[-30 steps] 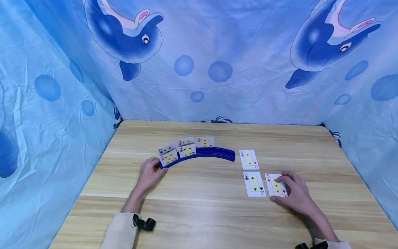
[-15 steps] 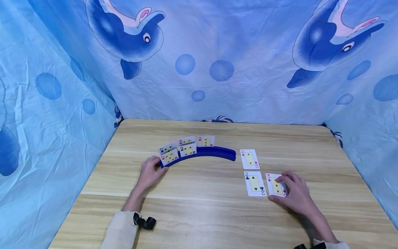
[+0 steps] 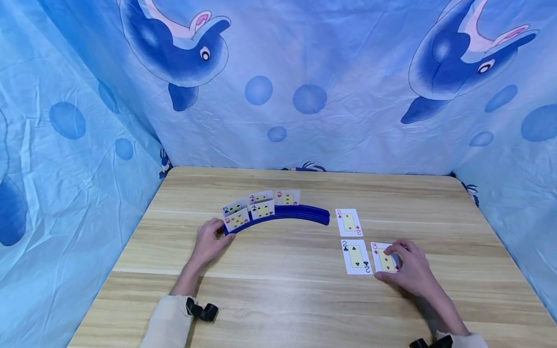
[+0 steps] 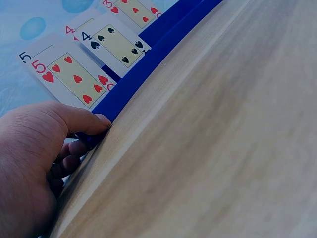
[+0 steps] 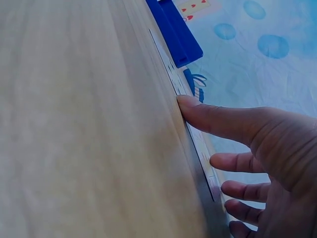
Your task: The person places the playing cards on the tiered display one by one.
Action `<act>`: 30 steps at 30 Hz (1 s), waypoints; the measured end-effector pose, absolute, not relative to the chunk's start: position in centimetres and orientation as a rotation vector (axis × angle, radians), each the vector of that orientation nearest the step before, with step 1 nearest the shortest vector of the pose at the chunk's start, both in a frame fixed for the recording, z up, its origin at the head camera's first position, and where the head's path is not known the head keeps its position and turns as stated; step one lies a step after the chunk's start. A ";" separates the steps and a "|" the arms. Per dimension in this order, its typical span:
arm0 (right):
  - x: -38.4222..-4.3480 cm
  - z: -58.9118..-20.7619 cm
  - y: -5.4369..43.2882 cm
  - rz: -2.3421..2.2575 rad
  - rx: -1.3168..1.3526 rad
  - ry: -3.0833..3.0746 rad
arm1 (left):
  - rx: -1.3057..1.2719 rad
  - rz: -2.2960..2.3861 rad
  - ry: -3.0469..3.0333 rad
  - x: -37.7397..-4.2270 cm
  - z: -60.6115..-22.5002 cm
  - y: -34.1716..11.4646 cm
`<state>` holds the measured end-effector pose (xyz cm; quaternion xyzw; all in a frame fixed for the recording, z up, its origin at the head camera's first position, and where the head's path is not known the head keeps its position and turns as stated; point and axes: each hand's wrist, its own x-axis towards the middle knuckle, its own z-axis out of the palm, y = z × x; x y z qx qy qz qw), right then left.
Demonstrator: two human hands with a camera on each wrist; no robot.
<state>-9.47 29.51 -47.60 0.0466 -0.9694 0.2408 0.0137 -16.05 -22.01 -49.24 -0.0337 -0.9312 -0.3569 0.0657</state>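
My left hand [image 3: 211, 244] pinches the left end of a curved blue playing-card holder [image 3: 300, 212], its thumb [image 4: 94, 121] on the near side. Upright in the holder are a five of hearts [image 4: 77, 79], a four of spades [image 4: 116, 44] and a three of hearts [image 3: 287, 197], with other cards partly hidden behind. On the right, my right hand [image 3: 411, 270] rests on a three of diamonds [image 3: 385, 258] lying on the table. Its thumb [image 5: 190, 105] is at the card's near edge and a fingertip touches the face. Part of that card is hidden under the hand.
A two of clubs [image 3: 357, 257] lies face up just left of the three of diamonds. Beyond it is a two of diamonds [image 3: 349, 223], near the holder's right end. The wooden table [image 3: 283, 299] ends at a blue dolphin-print curtain [image 3: 339, 140].
My right hand has shifted slightly left across the three of diamonds, which stays beside the two of clubs. My left hand keeps its grip on the card holder.
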 end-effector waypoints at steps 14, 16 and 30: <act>-9.8 -46.8 28.9 0.663 0.102 -3.074 | -0.115 -1.064 -2.782 -16.1 -49.4 -22.0; -9.8 -46.9 28.9 0.687 0.103 -3.063 | -0.113 -1.061 -2.787 -16.1 -49.4 -22.1; -9.4 -46.9 28.5 0.489 0.090 -2.922 | -0.119 -1.070 -2.783 -16.0 -49.5 -22.0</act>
